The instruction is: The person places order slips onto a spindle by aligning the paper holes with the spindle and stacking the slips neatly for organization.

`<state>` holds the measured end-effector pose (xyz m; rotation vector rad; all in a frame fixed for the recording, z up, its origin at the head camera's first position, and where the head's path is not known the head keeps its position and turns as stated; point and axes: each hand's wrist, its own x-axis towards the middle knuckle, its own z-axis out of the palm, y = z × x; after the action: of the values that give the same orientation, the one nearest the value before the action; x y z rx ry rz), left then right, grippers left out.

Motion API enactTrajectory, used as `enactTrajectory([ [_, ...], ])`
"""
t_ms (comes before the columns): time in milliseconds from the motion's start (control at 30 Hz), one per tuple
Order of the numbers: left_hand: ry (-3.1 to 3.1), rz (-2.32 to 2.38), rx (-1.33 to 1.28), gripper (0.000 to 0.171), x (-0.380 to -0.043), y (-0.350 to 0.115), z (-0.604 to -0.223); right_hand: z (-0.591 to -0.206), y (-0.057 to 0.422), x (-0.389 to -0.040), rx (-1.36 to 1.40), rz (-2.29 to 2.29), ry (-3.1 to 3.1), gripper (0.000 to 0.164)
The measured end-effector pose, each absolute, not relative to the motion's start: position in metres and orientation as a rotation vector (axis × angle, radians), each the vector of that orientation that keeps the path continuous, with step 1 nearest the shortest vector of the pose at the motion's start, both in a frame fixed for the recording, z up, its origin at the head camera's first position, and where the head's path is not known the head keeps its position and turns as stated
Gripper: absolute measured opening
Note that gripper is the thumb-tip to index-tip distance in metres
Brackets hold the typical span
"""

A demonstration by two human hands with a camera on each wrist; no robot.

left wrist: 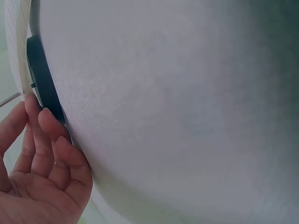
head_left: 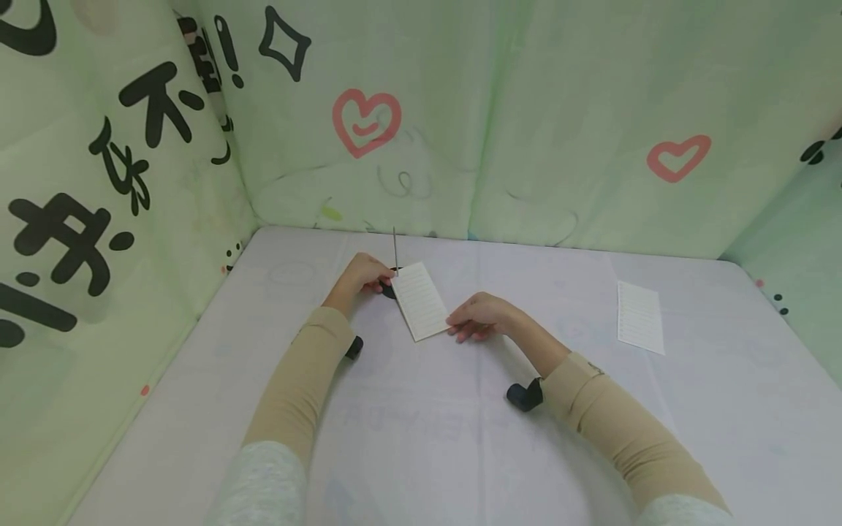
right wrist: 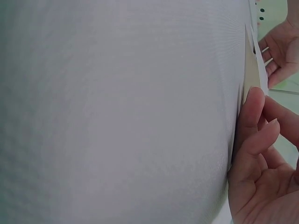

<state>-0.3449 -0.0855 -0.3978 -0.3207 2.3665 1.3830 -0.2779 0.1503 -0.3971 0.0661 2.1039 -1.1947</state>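
In the head view, lined white paper [head_left: 421, 301] lies tilted over a round black base [head_left: 388, 291]. A thin upright metal rod [head_left: 395, 252] rises at its upper left corner; whether it pierces the paper I cannot tell. My left hand [head_left: 365, 273] pinches that corner between thumb and fingers, beside the rod. At the lower right corner, my right hand [head_left: 482, 315] pinches the paper. The left wrist view shows the dark base [left wrist: 44, 77] beneath the paper [left wrist: 22, 46]. A beige underside of the paper [right wrist: 252, 67] shows in the right wrist view.
Another lined white sheet [head_left: 641, 318] lies flat on the right of the white-covered table [head_left: 421, 438]. Pale green curtains [head_left: 559, 109] with drawn hearts and black marks hang behind and at both sides.
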Motion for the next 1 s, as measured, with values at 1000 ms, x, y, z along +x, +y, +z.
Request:
enactTrajectory([
  [1000,2.38,1.288,-0.351,0.022,-0.347,-0.083,-0.397,-0.353,0.238,-0.247,-0.361,-0.789,2.832,0.044],
])
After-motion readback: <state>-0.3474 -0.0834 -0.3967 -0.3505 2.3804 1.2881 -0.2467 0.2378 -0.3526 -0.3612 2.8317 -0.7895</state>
